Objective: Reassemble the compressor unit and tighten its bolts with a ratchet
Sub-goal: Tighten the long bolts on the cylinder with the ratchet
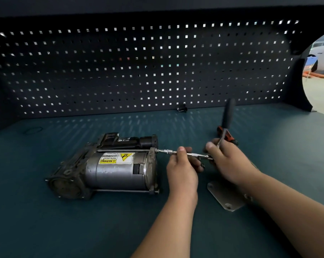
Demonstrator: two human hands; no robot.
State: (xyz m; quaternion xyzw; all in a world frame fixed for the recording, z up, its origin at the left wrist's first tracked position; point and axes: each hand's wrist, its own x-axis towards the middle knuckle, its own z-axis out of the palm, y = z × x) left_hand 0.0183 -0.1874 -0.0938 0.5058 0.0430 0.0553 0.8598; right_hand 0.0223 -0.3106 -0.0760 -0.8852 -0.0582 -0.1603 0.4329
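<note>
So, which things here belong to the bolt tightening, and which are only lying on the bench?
In use: compressor unit; ratchet with extension bar; left hand and right hand holding it.
Lying about: metal plate; orange-handled tool; small black part by the pegboard.

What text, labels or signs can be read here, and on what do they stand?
"WARNING": upside down, yellow strip of the sticker on the compressor.
"Hot Surface": upside down, same sticker.
Yellow triangle hazard sign: same sticker.
Sticker's finer print: too small to read.
</note>
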